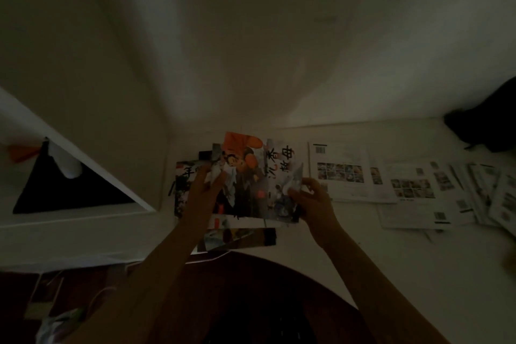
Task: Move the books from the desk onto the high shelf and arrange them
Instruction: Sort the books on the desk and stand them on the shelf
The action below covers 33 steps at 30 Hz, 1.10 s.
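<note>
Both forearms reach forward over the white desk [391,260]. The left hand [205,190] rests on the left edge of the thin illustrated book with the orange-and-white cover [251,176], fingers extended. The right hand [310,198] pinches its lower right corner. This book tops an untidy pile of similar books [237,237] near the wall. Recommended: square the pile first, grip both edges firmly, lift level. Beyond, white printed sheets [340,170] lie fanned out rightward.
</note>
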### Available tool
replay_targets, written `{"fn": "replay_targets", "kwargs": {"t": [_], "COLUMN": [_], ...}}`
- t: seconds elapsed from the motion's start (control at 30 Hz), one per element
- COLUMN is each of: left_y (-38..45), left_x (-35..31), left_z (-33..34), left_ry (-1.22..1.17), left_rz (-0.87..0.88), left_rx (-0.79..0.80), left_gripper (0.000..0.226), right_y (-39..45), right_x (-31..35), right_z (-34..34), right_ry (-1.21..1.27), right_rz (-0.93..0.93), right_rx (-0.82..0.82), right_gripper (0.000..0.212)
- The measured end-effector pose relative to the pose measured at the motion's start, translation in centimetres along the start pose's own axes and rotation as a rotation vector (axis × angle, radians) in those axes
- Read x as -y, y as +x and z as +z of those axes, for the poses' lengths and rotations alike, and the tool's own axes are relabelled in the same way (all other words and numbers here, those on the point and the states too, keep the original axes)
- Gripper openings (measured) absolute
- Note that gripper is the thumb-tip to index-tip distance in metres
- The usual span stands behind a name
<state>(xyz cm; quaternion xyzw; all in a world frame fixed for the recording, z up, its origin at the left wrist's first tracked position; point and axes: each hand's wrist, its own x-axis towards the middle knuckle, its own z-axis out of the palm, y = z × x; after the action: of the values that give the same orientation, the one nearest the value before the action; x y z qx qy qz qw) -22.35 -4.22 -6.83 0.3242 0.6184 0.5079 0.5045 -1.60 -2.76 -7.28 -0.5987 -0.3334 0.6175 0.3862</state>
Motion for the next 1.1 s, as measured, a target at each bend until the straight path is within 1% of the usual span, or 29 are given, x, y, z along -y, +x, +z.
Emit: {"fn": "replay_targets", "kwargs": {"t": [0.07, 0.1, 0.17, 0.23, 0.27, 0.33, 0.4, 0.43, 0.5, 0.57, 0.63, 0.67, 0.73, 0.77, 0.83, 0.87, 0.9, 0.93, 0.97, 1.0, 1.03, 1.1], "left_y": [0.2, 0.2, 0.4, 0.6, 0.7, 0.9, 0.9, 1.1, 1.8, 2.1, 2.4, 2.3, 2.3, 2.4, 2.5, 2.7, 2.9, 3.2, 3.4, 3.8, 4.1, 4.4], "left_x": [0.1, 0.1, -0.1, -0.5, -0.7, -0.9, -1.5, -1.7, -2.0, -2.6, -2.7, -2.9, -2.5, -2.5, -2.0, -1.8, -1.7, -1.6, -1.6, -1.4, -1.4, -2.0], "left_z": [0.2, 0.4, 0.6, 0.8, 1.0, 1.6, 2.2, 2.3, 2.3, 2.5, 3.0, 3.7, 4.9, 5.5, 5.9, 6.0, 6.0, 6.0, 6.0, 6.1, 6.2, 6.6], "left_ry": [-0.013, -0.024, -0.052, -0.064, -0.068, -0.05, 0.017, 0.042, 0.063, 0.073, 0.055, 0.059, 0.157, 0.21, 0.208, 0.166, 0.131, 0.111, 0.139, 0.177, 0.214, 0.252], "left_rz": [-0.09, -0.124, -0.162, -0.217, -0.242, -0.252, -0.242, -0.243, -0.264, -0.277, -0.284, -0.29, -0.285, -0.273, -0.26, -0.286, -0.318, -0.338, -0.349, -0.347, -0.339, -0.361], "left_rx": [-0.028, -0.028, -0.029, -0.01, 0.009, 0.047, 0.045, 0.046, 0.063, 0.081, 0.12, 0.147, 0.181, 0.194, 0.251, 0.279, 0.288, 0.296, 0.309, 0.338, 0.368, 0.417], "left_gripper": [0.044, 0.047, 0.041, 0.031, 0.03, 0.033, 0.035, 0.035, 0.032, 0.025, 0.019, 0.022, 0.035, 0.042, 0.058, 0.059, 0.057, 0.057, 0.059, 0.06, 0.06, 0.059], "right_y": [0.2, 0.3, 0.4, 0.3, 0.3, 0.6, 1.3, 1.6, 2.1, 2.3, 2.2, 2.1, 1.8, 1.7, 1.8, 2.1, 2.5, 3.0, 3.6, 4.3, 4.9, 5.6], "right_x": [-0.2, -0.3, -0.5, -0.8, -0.9, -1.0, -0.5, 0.0, 1.0, 1.5, 1.6, 1.4, 0.9, 0.8, 0.4, 0.3, 0.4, 0.7, 1.2, 2.2, 3.4, 6.1], "right_z": [-0.8, -1.2, -1.9, -2.4, -2.5, -2.9, -4.0, -4.8, -6.7, -8.2, -8.4, -8.2, -7.6, -7.3, -7.1, -7.2, -7.4, -7.9, -8.5, -9.0, -9.3, -9.4], "right_ry": [0.02, 0.051, 0.136, 0.168, 0.181, 0.193, 0.189, 0.219, 0.31, 0.341, 0.256, 0.191, 0.048, -0.02, -0.148, -0.216, -0.293, -0.38, -0.458, -0.514, -0.53, -0.554], "right_rz": [0.004, 0.018, 0.052, 0.067, 0.069, 0.085, 0.093, 0.076, 0.038, 0.061, 0.134, 0.176, 0.226, 0.231, 0.203, 0.168, 0.111, 0.035, -0.045, -0.112, -0.142, -0.093], "right_rx": [-0.032, -0.038, -0.032, -0.028, -0.036, -0.128, -0.304, -0.366, -0.387, -0.314, -0.196, -0.137, -0.051, -0.03, -0.029, -0.048, -0.094, -0.149, -0.177, -0.16, -0.091, 0.155], "right_gripper": [0.011, 0.011, 0.013, 0.012, 0.011, 0.014, 0.02, 0.022, 0.025, 0.029, 0.022, 0.018, 0.012, 0.011, 0.013, 0.02, 0.032, 0.049, 0.065, 0.073, 0.073, 0.055]}}
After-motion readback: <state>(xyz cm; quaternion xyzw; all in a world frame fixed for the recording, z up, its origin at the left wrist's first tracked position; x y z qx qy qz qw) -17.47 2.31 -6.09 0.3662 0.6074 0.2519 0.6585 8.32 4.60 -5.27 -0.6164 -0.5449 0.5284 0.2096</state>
